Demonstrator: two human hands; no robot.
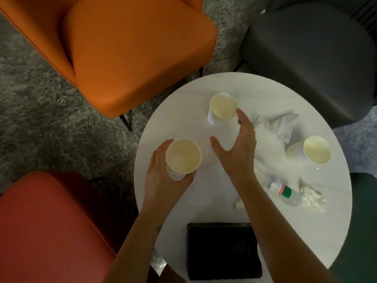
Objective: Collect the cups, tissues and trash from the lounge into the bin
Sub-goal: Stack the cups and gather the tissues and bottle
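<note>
Room is tight around the round white table (183,111): an orange chair (132,48) meets its far-left rim, a grey chair (312,54) its far-right, a red chair (47,225) sits at near left and a green chair (365,221) is cut off at the right edge. Open carpet (40,119) shows only on the left.

Your left hand (163,180) wraps its fingers round the near cup (182,157), right at the table's left rim. I cannot tell if the cup's base touches the top. Your right hand (238,152) is spread wide and holds nothing, with its fingertips just beside the far cup (222,107).

Crumpled tissues (271,135) lie partly hidden behind that hand. Beyond them is a third cup (315,149) — upright or tipped, unclear. A small bottle (284,192) lies on its side next to a white wad (313,198). A black slab (222,251) lies at the near rim — what it is I cannot make out.
</note>
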